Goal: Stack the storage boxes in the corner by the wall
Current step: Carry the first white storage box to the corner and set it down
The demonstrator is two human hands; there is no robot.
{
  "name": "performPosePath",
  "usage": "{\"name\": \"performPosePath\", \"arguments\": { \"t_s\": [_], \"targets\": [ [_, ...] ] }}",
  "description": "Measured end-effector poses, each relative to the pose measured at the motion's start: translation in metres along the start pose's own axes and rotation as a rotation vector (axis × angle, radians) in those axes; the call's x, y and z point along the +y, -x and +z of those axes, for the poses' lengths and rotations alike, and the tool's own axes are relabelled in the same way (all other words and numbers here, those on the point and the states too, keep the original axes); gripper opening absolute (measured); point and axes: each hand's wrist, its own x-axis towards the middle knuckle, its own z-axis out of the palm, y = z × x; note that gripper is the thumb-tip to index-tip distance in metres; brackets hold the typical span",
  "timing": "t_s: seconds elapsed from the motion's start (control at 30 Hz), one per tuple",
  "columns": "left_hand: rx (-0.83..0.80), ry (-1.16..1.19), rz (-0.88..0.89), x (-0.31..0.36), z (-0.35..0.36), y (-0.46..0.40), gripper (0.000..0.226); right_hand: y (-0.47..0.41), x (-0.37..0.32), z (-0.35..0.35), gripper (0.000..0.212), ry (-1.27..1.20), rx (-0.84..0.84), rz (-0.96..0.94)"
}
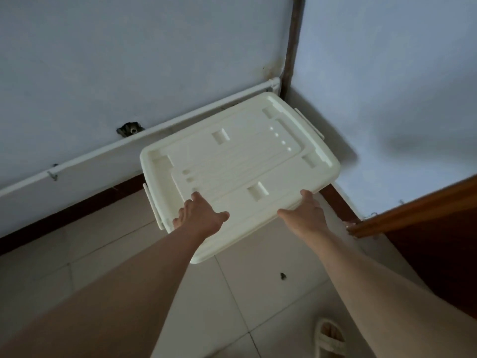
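Person's left hand & right hand, both spread flat on white storage box lid, seat it in corner; next: square w/ walls.

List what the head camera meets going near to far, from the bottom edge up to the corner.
Slipper → floor tiles → left hand and right hand on the storage box lid → white pipe → wall corner.

We see two bare forearms with no sleeves, watches, bands or rings visible. The left hand and right hand are ungloved, fingers slender. At the lower edge, one foot wears a pale open-toed slipper with a broad ribbed strap across the top.
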Motion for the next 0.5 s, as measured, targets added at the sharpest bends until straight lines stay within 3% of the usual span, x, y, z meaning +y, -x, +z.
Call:
{"name": "performPosePath", "arguments": {
  "t_s": [0.2,0.5],
  "targets": [
    [0.054,0.074,-0.130,0.047,0.034,0.009,0.085,-0.040,0.009,-0.038,0.073,0.111,-0.112,-0.146],
    [0.092,0.144,-0.214,0.075,0.056,0.025,0.084,-0.063,0.009,-0.073,0.074,0.241,-0.148,-0.234]
  ]
}}
